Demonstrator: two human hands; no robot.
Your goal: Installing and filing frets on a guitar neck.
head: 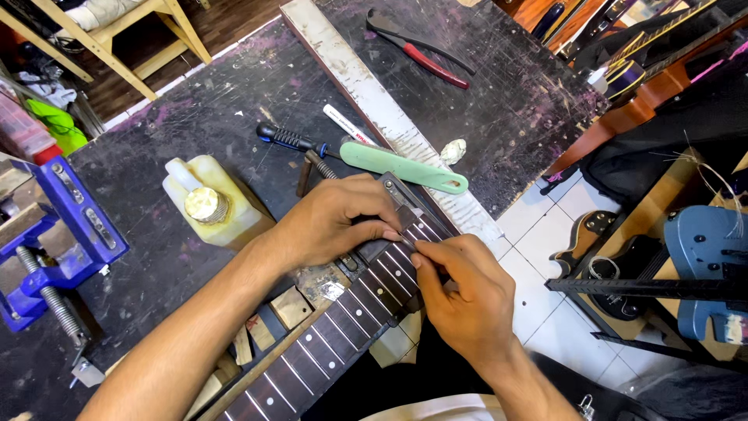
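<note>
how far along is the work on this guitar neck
Already in place: frets sit along the guitar neck, which lies across the dark workbench. In hand: the left hand presses on the neck's upper end while the right hand pinches something small against the fretboard there; it is too small to identify. Left: hard to judge. No strings are visible, and the screwdriver, pliers and green-handled tool lie unused.

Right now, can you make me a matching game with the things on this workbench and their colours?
Things:
1. bench vise
2. file handle
3. pliers' grips
4. plastic jug

Colours:
A. red
B. pale yellow
C. blue
D. mint green

Pairs: 1-C, 2-D, 3-A, 4-B
</note>
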